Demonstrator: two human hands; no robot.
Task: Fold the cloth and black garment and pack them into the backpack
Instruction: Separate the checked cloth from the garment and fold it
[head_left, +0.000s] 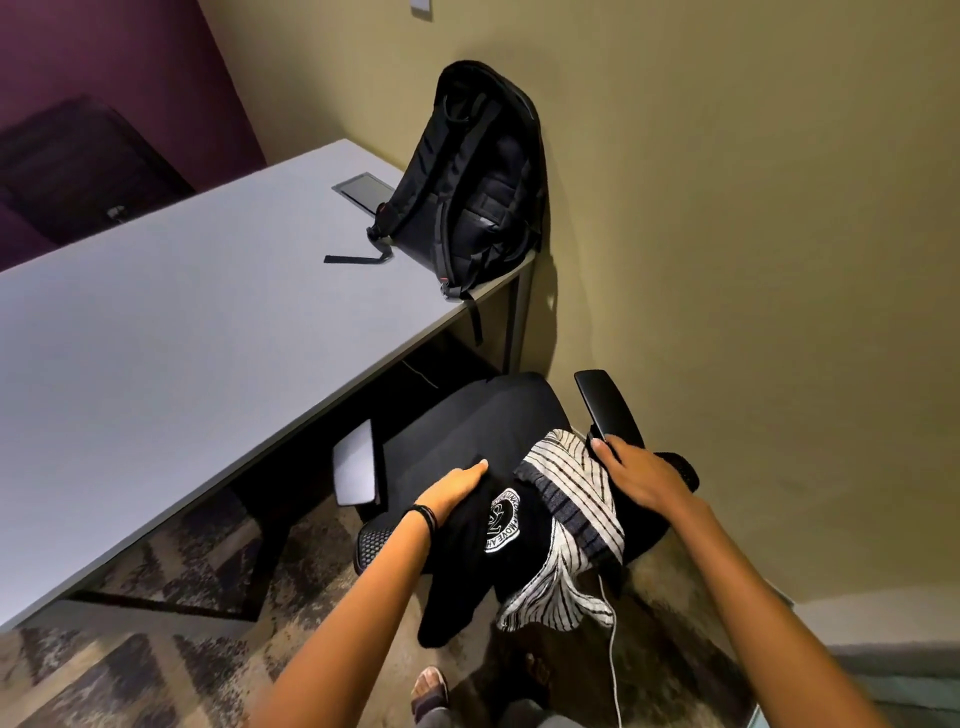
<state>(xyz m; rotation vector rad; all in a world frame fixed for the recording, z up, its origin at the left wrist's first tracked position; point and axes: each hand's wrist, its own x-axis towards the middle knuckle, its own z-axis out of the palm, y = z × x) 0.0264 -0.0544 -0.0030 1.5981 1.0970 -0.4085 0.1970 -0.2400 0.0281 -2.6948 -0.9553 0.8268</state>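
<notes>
A black garment (483, 566) with a round white logo lies over the back edge of an office chair seat (467, 421). Beside it on the right is a white cloth with dark stripes (571, 488), partly draped over the garment. My left hand (460, 486) lies flat on the garment's upper left edge, fingers straight. My right hand (636, 470) rests on the top right of the striped cloth next to the armrest; its fingertips are partly hidden. The black backpack (472, 176) stands upright on the table's far corner, leaning against the wall, straps facing me.
The grey table (171, 322) runs to the left, with a flush metal hatch (361, 189) near the backpack. The chair's armrests (608, 405) flank the seat. A white cable (613, 649) hangs below the chair. My foot in a sandal (430, 688) is on the patterned carpet.
</notes>
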